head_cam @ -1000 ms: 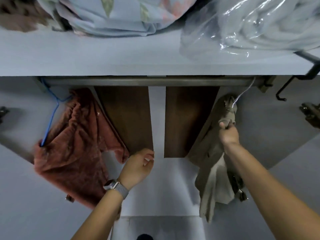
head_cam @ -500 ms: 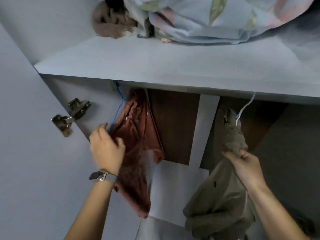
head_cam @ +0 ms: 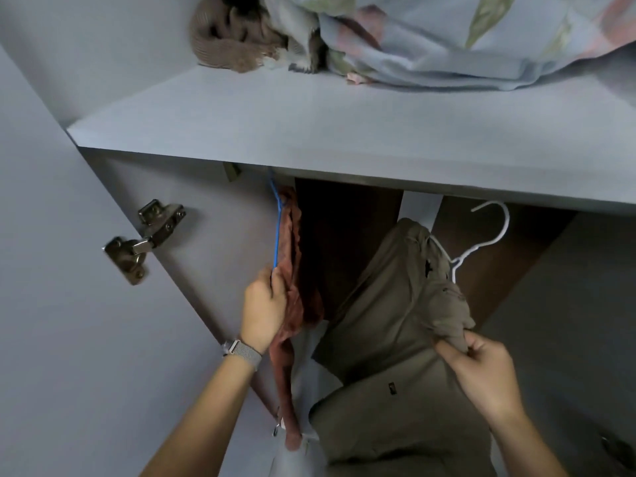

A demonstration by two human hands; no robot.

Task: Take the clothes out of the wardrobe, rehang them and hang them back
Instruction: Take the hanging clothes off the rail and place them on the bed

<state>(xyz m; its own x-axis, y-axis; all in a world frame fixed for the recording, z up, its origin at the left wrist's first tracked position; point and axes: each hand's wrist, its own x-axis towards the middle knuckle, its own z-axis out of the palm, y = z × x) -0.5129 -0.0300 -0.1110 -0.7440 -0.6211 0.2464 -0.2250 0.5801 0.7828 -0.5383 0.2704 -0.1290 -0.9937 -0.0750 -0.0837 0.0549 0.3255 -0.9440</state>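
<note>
A rust-red garment hangs on a blue hanger at the left end of the wardrobe, under the shelf. My left hand grips the blue hanger's lower end together with the red cloth. An olive-khaki garment on a white hanger is off the rail, tilted toward me, its hook free in the air. My right hand pinches a bunch of the khaki cloth near the hanger's right shoulder. The rail itself is hidden behind the shelf edge.
A white shelf juts out overhead, carrying a patterned light-blue quilt and a brown knit item. The wardrobe's left side wall bears a metal door hinge. Dark brown back panels show behind the clothes.
My right hand pulled the khaki garment down and toward me, and the white hanger's hook is now off the rail. My left hand closed on the blue hanger and red cloth.
</note>
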